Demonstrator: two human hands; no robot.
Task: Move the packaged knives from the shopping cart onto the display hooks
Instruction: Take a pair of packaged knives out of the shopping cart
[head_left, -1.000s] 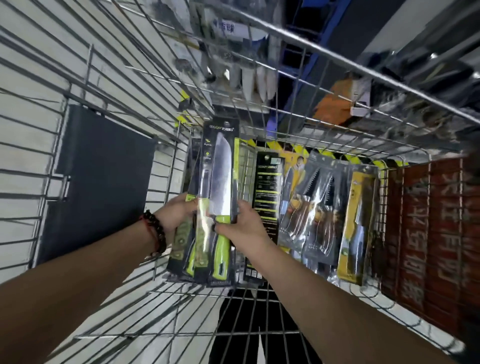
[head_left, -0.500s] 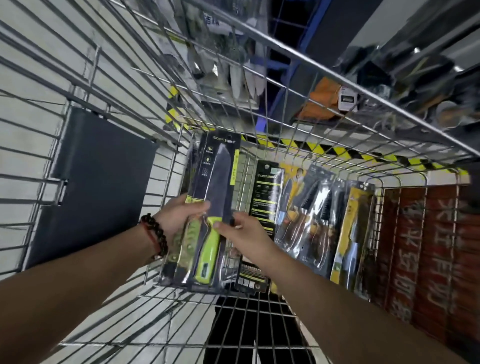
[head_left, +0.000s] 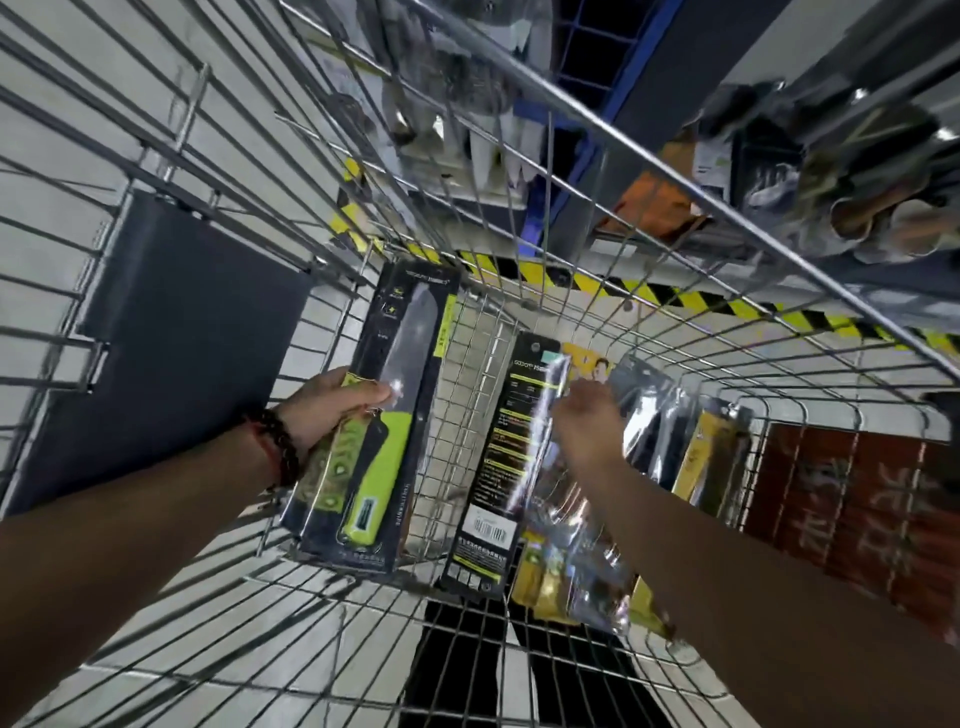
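Observation:
Inside the wire shopping cart (head_left: 587, 608) my left hand (head_left: 332, 410) grips a stack of black packages holding green-handled knives (head_left: 387, 415), thumb across the front. My right hand (head_left: 584, 415) reaches over to the packages leaning in the middle of the cart. Its fingers touch the top of a black package with a barcode (head_left: 501, 467). Whether they have closed on it I cannot tell. More knife packs in clear plastic (head_left: 649, 415) and a yellow-carded pack (head_left: 701, 457) lean to the right of it.
A dark flat panel (head_left: 171, 338) hangs on the cart's left wall. A red printed box (head_left: 857, 509) stands at the right end. Beyond the cart's rim lie yellow-black floor tape (head_left: 675, 299) and shelves of goods (head_left: 831, 171).
My right hand let go of the green-handled knife stack and moved right to the black barcode package. My left hand drew the stack left and up, away from the others.

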